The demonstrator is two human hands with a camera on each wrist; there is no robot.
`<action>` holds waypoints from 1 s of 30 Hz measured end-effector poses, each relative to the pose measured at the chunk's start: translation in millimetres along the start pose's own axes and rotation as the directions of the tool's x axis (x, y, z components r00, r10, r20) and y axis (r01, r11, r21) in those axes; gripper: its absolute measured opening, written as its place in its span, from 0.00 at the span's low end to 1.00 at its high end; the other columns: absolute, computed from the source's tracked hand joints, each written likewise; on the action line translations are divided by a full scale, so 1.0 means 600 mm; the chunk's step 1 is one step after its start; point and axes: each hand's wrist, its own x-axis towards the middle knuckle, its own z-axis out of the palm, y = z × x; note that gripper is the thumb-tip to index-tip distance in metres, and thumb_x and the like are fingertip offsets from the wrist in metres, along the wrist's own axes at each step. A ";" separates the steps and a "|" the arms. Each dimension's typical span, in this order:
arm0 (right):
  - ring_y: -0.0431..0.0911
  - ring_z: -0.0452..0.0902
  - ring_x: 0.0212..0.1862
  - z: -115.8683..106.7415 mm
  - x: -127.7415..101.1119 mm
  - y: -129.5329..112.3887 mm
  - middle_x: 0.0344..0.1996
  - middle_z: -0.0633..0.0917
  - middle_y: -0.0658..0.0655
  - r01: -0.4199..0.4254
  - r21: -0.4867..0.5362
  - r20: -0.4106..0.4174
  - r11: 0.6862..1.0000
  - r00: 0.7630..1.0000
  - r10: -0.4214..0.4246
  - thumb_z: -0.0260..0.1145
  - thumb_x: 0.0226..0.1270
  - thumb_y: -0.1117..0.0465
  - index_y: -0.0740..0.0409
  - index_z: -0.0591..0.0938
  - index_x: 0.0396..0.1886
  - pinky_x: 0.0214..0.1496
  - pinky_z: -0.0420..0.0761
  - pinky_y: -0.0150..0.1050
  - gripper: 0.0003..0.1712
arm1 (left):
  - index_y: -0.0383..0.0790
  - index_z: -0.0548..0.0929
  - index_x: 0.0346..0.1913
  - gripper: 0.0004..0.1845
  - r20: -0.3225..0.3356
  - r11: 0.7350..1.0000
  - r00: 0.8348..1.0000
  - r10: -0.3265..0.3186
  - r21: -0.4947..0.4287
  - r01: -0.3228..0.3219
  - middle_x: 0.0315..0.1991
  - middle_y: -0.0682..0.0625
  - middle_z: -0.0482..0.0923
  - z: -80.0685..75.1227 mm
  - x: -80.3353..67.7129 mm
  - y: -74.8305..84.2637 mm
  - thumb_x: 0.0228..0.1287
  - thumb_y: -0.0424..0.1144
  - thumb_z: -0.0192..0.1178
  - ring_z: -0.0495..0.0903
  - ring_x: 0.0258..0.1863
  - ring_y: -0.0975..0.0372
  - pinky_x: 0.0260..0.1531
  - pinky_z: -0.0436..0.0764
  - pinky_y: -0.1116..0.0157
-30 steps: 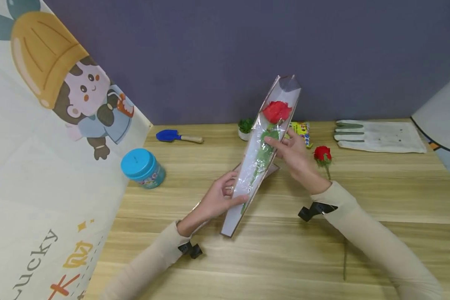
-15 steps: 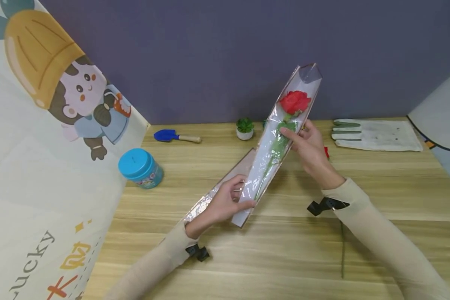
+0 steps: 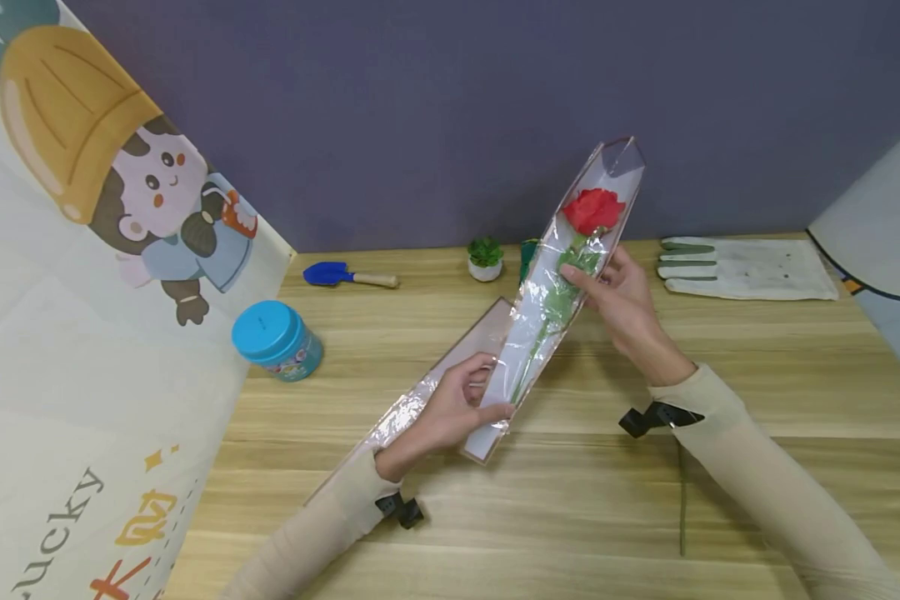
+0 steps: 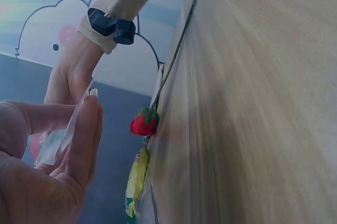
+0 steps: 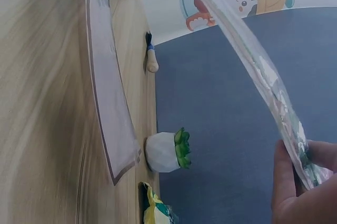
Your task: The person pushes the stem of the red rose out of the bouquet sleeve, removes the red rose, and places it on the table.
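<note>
A red rose (image 3: 594, 210) lies inside a clear flower sleeve (image 3: 621, 185) with a white back, held up slantwise over the table. My left hand (image 3: 450, 408) pinches the sleeve's narrow lower end between thumb and fingers. Higher up, beside the leaves, my right hand (image 3: 628, 312) grips its right edge, thumb across the front. Beneath the left hand and forearm, another sleeve (image 5: 108, 81) with a brown border lies flat on the table. A second rose (image 4: 144, 122) lies on the table to the right; in the head view the right arm hides its bloom and only its stem (image 3: 682, 512) shows.
A blue-lidded jar (image 3: 277, 340) stands at the left. Along the back wall are a blue trowel (image 3: 351, 276), a small potted succulent (image 3: 485, 259), a yellow and green packet (image 4: 137, 176), and a white work glove (image 3: 750, 268).
Both hands have moved right and slightly up with the sleeved rose, then nearly stopped. The sleeve on the table is more exposed, while the loose rose's bloom has become hidden behind the right hand.
</note>
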 end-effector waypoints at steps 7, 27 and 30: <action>0.36 0.87 0.44 0.000 -0.006 0.004 0.47 0.88 0.44 -0.018 -0.035 -0.003 0.999 1.000 0.018 0.74 0.68 0.64 0.54 0.69 0.74 0.46 0.89 0.30 0.37 | 0.30 0.75 0.66 0.32 -0.030 1.000 1.000 -0.006 -0.003 0.006 0.58 0.29 0.84 0.000 0.000 -0.004 0.57 0.24 0.71 0.90 0.46 0.45 0.35 0.92 0.60; 0.33 0.88 0.36 0.012 -0.023 0.025 0.40 0.89 0.38 0.019 -0.184 0.023 0.983 1.000 -0.015 0.73 0.69 0.63 0.56 0.71 0.69 0.39 0.89 0.29 0.32 | 0.23 0.78 0.62 0.28 -0.105 0.990 0.994 -0.008 -0.141 -0.007 0.55 0.25 0.83 0.019 0.005 -0.001 0.55 0.20 0.68 0.90 0.43 0.52 0.35 0.93 0.57; 0.33 0.88 0.37 0.014 -0.028 0.026 0.40 0.89 0.37 0.007 -0.192 0.033 0.981 0.999 -0.001 0.73 0.70 0.63 0.56 0.70 0.71 0.40 0.89 0.29 0.34 | 0.24 0.80 0.59 0.25 -0.117 0.990 0.993 -0.008 -0.139 -0.008 0.54 0.26 0.83 0.021 0.006 -0.002 0.55 0.21 0.68 0.90 0.40 0.56 0.34 0.93 0.57</action>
